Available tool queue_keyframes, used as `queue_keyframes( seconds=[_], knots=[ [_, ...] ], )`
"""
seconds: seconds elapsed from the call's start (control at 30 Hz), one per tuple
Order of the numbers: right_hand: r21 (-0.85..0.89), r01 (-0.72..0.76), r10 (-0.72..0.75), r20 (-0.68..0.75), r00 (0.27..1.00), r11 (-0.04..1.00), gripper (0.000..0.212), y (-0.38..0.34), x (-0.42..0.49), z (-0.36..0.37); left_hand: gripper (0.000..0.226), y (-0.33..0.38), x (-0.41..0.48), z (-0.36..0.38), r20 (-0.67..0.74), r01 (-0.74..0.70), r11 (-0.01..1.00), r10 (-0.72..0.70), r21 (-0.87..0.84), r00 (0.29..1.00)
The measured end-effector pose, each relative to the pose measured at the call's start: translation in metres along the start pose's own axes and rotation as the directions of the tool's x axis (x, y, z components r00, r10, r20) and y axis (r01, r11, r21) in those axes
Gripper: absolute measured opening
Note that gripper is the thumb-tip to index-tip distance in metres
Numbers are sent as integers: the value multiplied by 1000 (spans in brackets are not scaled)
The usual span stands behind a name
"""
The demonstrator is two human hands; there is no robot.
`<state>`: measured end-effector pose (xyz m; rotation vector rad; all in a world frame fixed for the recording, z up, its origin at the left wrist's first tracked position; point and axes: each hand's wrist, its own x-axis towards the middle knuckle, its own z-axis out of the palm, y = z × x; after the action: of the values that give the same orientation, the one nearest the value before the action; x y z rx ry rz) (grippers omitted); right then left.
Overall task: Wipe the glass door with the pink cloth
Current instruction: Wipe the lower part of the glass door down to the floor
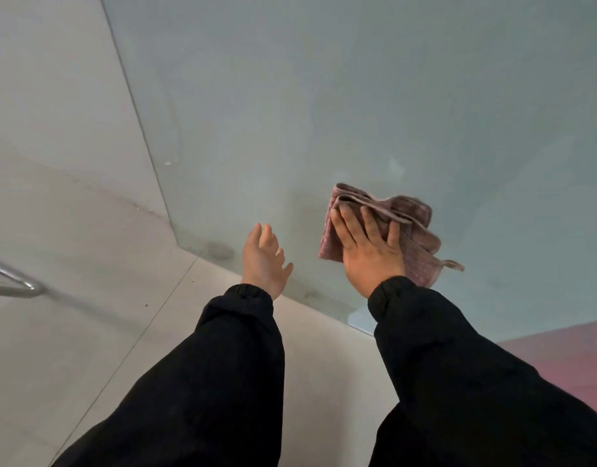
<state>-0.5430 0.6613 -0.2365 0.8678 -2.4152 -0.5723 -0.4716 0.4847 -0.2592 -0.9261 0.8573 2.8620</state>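
Metal bar (17, 281) far left, pale tiles (71, 214), left grip (263, 261) loose-fingered and empty near the lower corner of the glass door (324, 96), right grip (368, 251) flat, straight fingers pressing the bunched pink cloth (415, 230) against the lower pane, black sleeves (223, 365).

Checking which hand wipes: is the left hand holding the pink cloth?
No, the right hand presses the pink cloth to the glass door; the left hand holds nothing.
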Motion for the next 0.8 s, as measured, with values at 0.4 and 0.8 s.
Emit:
queue_keyframes(
  seconds=[0.4, 0.8],
  knots=[
    [-81, 366, -373, -97, 923, 927, 80, 45, 1, -6, 63, 1, -1, 1, 39, 13, 998, -11, -55, 999],
    [-393, 518, -556, 21, 831, 759, 65, -3, 61, -26, 66, 4, 0, 8, 88, 64, 901, -29, -428, 996]
  ],
)
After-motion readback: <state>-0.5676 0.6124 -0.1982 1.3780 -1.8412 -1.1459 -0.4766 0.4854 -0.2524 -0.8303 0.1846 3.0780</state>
